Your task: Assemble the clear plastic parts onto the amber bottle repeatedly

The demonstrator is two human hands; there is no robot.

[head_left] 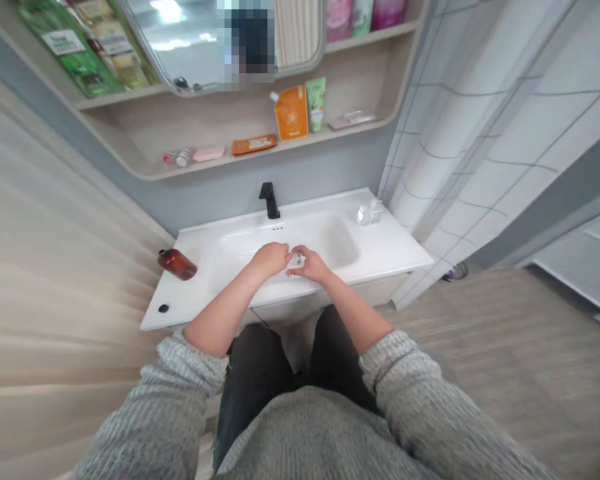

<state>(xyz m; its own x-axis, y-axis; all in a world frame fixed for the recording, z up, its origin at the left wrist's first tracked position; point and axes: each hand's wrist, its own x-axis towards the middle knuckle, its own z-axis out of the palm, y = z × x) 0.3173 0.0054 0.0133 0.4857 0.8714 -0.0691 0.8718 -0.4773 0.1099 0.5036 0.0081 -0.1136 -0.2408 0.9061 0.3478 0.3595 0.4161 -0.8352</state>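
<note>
Over the white sink, my right hand is curled around a small clear container, thumb on the near side and fingers on the far side. My left hand comes in from the left, back of the hand up. Its fingers are closed at the container's left side, and their tips are partly hidden. What the container holds is too small to tell. Both hands are above the basin's near part, in front of the black faucet.
A brown bottle without a cap lies on its side on the left counter, near a small round black piece. Clear glass containers stand at the right. Above, a shelf bears an orange pouch and a green tube.
</note>
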